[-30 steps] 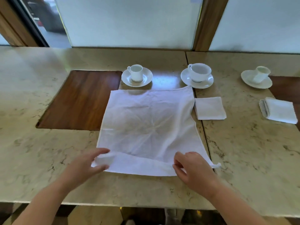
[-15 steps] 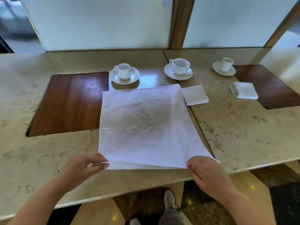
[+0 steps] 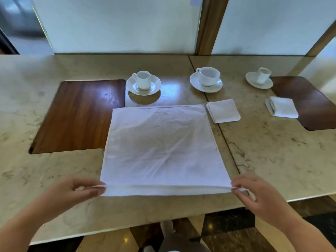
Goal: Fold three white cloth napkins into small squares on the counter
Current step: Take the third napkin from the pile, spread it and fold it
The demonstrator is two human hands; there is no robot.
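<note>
A white napkin [image 3: 160, 148] lies spread across the marble surface [image 3: 272, 160], its far hem running just in front of the cups and its near edge lifted slightly off the stone. The left hand [image 3: 72, 191] pinches the near left corner between thumb and curled fingers [image 3: 94, 192], while the right hand [image 3: 258, 193] pinches the near right corner the same way, a small tip of cloth poking out past its fingers [image 3: 238, 192]. Between the two hands the near edge is drawn taut in a straight line, a narrow strip of cloth showing below it. The napkin's left side overlaps the corner of a dark wooden inlay [image 3: 78, 115] set into the surface.

Just beside the napkin's far right corner sits a folded napkin [image 3: 223, 113], a small white square. Farther right a second folded napkin [image 3: 282, 110] rests partly on another wooden inlay [image 3: 312, 106]. Three white cups on saucers stand in a row behind: a small cup [image 3: 143, 80] at left, a wider cup [image 3: 208, 75] in the middle, and a third cup [image 3: 262, 75], tilted on its saucer, at right.
</note>
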